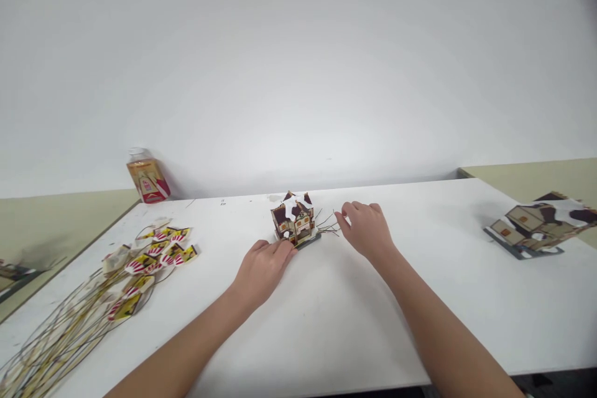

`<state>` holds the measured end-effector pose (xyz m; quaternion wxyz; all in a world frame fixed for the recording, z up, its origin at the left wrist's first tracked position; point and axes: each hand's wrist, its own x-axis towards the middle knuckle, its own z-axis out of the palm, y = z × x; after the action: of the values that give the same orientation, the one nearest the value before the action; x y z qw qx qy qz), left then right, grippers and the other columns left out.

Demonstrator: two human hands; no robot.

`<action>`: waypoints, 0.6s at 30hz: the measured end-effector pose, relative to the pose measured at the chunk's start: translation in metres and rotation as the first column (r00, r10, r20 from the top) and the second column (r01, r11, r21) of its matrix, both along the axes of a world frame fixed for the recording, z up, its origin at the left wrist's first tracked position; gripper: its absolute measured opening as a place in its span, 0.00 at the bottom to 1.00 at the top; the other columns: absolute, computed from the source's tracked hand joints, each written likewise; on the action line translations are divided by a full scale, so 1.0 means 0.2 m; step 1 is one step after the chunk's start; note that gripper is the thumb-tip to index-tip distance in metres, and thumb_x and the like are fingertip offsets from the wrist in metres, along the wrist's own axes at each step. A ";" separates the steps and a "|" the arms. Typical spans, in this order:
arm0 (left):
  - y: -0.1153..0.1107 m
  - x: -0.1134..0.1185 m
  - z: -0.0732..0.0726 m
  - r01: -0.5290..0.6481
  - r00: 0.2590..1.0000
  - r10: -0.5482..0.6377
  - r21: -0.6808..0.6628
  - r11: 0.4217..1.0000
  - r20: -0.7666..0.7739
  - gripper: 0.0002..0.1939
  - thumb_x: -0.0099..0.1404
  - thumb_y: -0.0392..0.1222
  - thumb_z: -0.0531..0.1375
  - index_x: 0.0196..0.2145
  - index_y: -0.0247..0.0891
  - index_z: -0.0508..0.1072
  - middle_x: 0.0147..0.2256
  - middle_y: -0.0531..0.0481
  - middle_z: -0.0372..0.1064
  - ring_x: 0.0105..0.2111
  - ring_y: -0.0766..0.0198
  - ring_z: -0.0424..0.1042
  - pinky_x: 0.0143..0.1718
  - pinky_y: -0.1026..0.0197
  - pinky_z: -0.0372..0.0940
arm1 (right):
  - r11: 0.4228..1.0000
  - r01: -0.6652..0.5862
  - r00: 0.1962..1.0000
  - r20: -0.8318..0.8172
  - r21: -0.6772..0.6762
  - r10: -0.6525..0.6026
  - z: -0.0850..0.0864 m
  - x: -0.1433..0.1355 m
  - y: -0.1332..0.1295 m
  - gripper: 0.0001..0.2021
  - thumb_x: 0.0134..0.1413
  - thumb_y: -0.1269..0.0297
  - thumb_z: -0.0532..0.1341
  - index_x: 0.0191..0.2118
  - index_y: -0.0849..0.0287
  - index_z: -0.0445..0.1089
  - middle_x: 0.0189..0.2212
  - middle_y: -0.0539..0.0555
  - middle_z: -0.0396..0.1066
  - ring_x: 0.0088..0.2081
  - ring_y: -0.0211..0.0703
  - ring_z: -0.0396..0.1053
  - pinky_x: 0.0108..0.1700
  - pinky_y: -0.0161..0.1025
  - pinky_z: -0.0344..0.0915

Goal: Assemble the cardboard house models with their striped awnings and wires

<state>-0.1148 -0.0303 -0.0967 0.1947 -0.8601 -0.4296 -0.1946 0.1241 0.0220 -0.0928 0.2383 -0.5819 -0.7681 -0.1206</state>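
A small model house [293, 217] with a dark roof and white snow-like patches stands on a grey base in the middle of the white table. My left hand [262, 270] is closed on the front left edge of that base, with its fingertips against the house's lower front. Thin dark twig-like strands [329, 229] stick out from the right side of the house. My right hand [366, 228] is pinched at their tips, with a strand at the thumb and forefinger. The exact grip there is too small to see clearly.
Several red, white and yellow pieces [158, 252] with long thin wires [69, 329] lie on the left. A bottle with amber contents [148, 177] stands at the back left. Another model house [536, 224] sits at the right. A white wall [298, 74] rises behind the table.
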 end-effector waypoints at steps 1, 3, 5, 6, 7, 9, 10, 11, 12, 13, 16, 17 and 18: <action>0.00 0.00 0.00 -0.001 1.000 0.001 -0.011 1.000 -0.004 0.13 0.70 0.38 0.46 0.30 0.37 0.65 0.22 0.55 0.69 0.20 0.66 0.66 0.29 0.61 0.58 | 1.000 0.001 0.999 0.037 0.022 -0.002 -0.01 -0.01 0.00 0.11 0.60 0.65 0.53 0.29 0.62 0.66 0.24 0.52 0.67 0.26 0.37 0.61 0.38 0.40 0.50; -0.01 0.01 -0.01 -0.009 1.000 0.008 -0.033 0.999 -0.019 0.13 0.71 0.39 0.45 0.31 0.37 0.65 0.21 0.55 0.68 0.19 0.65 0.66 0.27 0.61 0.58 | 0.995 -0.048 0.994 0.100 0.089 0.039 -0.03 -0.03 -0.01 0.08 0.57 0.68 0.54 0.29 0.63 0.67 0.26 0.55 0.68 0.29 0.41 0.63 0.38 0.41 0.51; -0.01 0.02 -0.01 -0.017 0.999 0.015 -0.054 0.998 -0.037 0.13 0.71 0.39 0.45 0.31 0.37 0.65 0.21 0.55 0.68 0.19 0.65 0.66 0.27 0.61 0.58 | 0.971 -0.161 0.984 0.104 0.178 0.144 -0.03 -0.07 -0.03 0.07 0.56 0.72 0.54 0.30 0.63 0.67 0.28 0.56 0.68 0.32 0.43 0.63 0.38 0.42 0.53; -0.01 0.02 -0.02 -0.020 0.999 0.017 -0.062 0.998 -0.044 0.13 0.71 0.39 0.45 0.30 0.37 0.64 0.22 0.55 0.68 0.19 0.65 0.67 0.27 0.61 0.58 | 0.946 -0.235 0.972 0.083 0.222 0.222 -0.03 -0.09 -0.05 0.07 0.56 0.73 0.53 0.32 0.63 0.68 0.28 0.57 0.68 0.33 0.43 0.63 0.38 0.41 0.55; -0.01 0.02 -0.02 -0.022 0.999 0.019 -0.065 0.998 -0.048 0.13 0.70 0.38 0.45 0.30 0.37 0.64 0.22 0.54 0.68 0.19 0.65 0.67 0.27 0.61 0.59 | 0.912 -0.314 0.949 0.054 0.263 0.311 -0.03 -0.12 -0.07 0.07 0.57 0.73 0.53 0.34 0.63 0.68 0.29 0.56 0.68 0.33 0.43 0.63 0.38 0.41 0.57; -0.01 0.02 -0.01 -0.011 0.999 0.008 -0.068 0.998 -0.042 0.13 0.70 0.38 0.45 0.31 0.37 0.65 0.22 0.54 0.69 0.20 0.64 0.67 0.26 0.61 0.59 | 0.823 -0.469 0.869 0.001 0.320 0.495 -0.02 -0.18 -0.12 0.07 0.57 0.74 0.53 0.39 0.64 0.67 0.31 0.56 0.69 0.35 0.42 0.64 0.39 0.40 0.60; -0.01 0.02 -0.01 0.002 0.999 -0.004 -0.073 0.997 -0.033 0.13 0.70 0.37 0.45 0.31 0.37 0.65 0.23 0.54 0.70 0.20 0.64 0.68 0.26 0.61 0.60 | 0.776 -0.534 0.820 -0.015 0.336 0.572 -0.01 -0.20 -0.15 0.08 0.57 0.75 0.53 0.41 0.64 0.66 0.32 0.56 0.70 0.36 0.42 0.65 0.40 0.40 0.62; -0.01 0.02 -0.01 0.020 1.000 -0.022 -0.079 0.997 -0.022 0.12 0.70 0.36 0.44 0.32 0.37 0.65 0.24 0.53 0.70 0.21 0.64 0.68 0.26 0.61 0.61 | 0.734 -0.586 0.775 -0.029 0.342 0.632 -0.01 -0.23 -0.17 0.10 0.57 0.75 0.52 0.43 0.64 0.66 0.33 0.56 0.70 0.38 0.42 0.65 0.41 0.40 0.64; -0.01 0.02 -0.01 0.042 0.999 -0.043 -0.087 0.995 -0.008 0.12 0.70 0.36 0.44 0.32 0.37 0.64 0.25 0.53 0.71 0.21 0.64 0.69 0.26 0.61 0.61 | 0.705 -0.621 0.739 -0.045 0.343 0.673 -0.02 -0.25 -0.19 0.11 0.57 0.75 0.52 0.44 0.65 0.65 0.35 0.57 0.70 0.40 0.43 0.66 0.42 0.40 0.65; -0.01 0.01 -0.01 0.060 0.998 -0.059 -0.094 0.994 0.006 0.12 0.69 0.35 0.44 0.32 0.37 0.64 0.25 0.53 0.71 0.21 0.64 0.69 0.26 0.61 0.62 | 0.690 -0.643 0.714 -0.065 0.334 0.697 -0.02 -0.27 -0.21 0.12 0.57 0.75 0.51 0.46 0.65 0.64 0.37 0.58 0.71 0.42 0.43 0.66 0.43 0.40 0.66; -0.01 0.01 -0.01 0.084 0.996 -0.081 -0.086 0.993 0.043 0.11 0.69 0.34 0.44 0.33 0.37 0.64 0.26 0.54 0.71 0.21 0.63 0.69 0.25 0.60 0.63 | 0.710 -0.650 0.703 -0.141 0.271 0.697 -0.05 -0.30 -0.22 0.15 0.59 0.74 0.49 0.51 0.67 0.60 0.43 0.60 0.70 0.45 0.44 0.65 0.46 0.41 0.67; -0.01 0.02 -0.01 0.086 0.995 -0.082 -0.080 0.993 0.054 0.11 0.69 0.34 0.44 0.35 0.37 0.64 0.26 0.54 0.72 0.21 0.63 0.68 0.24 0.60 0.63 | 0.725 -0.644 0.710 -0.163 0.244 0.685 -0.05 -0.30 -0.22 0.15 0.60 0.73 0.48 0.52 0.67 0.59 0.43 0.61 0.69 0.46 0.44 0.66 0.46 0.42 0.67; -0.01 0.02 -0.01 0.089 0.994 -0.084 -0.074 0.993 0.067 0.10 0.69 0.34 0.44 0.36 0.37 0.64 0.26 0.54 0.72 0.20 0.64 0.68 0.24 0.60 0.63 | 0.737 -0.639 0.717 -0.179 0.220 0.674 -0.06 -0.29 -0.22 0.15 0.61 0.73 0.47 0.53 0.66 0.58 0.43 0.61 0.70 0.45 0.44 0.66 0.45 0.42 0.68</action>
<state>-0.1112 -0.0329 -0.0986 0.1391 -0.8782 -0.4049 -0.2133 0.0654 -0.0214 -0.1053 0.3997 -0.2627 -0.8782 -0.0093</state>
